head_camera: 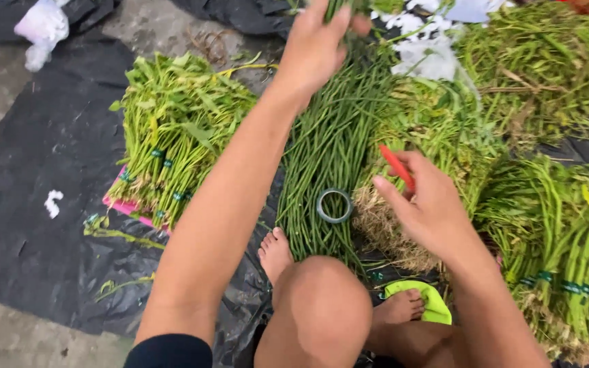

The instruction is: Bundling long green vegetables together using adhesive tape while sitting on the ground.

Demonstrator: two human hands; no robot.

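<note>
Head view, looking down at squatting person's knees and bare feet. Left hand (318, 44) was stretched forward to top edge of frame, fingers closed around a few long beans (335, 8) at their far end; the grasped tips ran out of frame. Those beans belonged to the long bean pile (328, 143) lying lengthwise down the middle, on black plastic sheet (42, 157). Right hand (427, 208) was nearer the body, just right of the pile, fingers curled and pinching a small red tool (397, 167), only its red part showed, couldn't tell what kind. A roll of green tape (335, 206) lay flat on the near end of the bean pile, just left of the right hand, not touched.

Left of the beans: bundles of leafy greens (172, 129), tied with green bands, stacked on a pink mat (123, 203). Right of the beans: a rooty herb bunch (410, 143), roots toward the person. Far right: more banded stemmed greens (567, 238). Top right: loose grassy greens heap (540, 61). White plastic bag (431, 58) sat between beans and that heap. Another crumpled white bag (41, 31) at top left. Green sandal (431, 300) under the right foot. Bare concrete floor (8, 334) showed at left edge.
</note>
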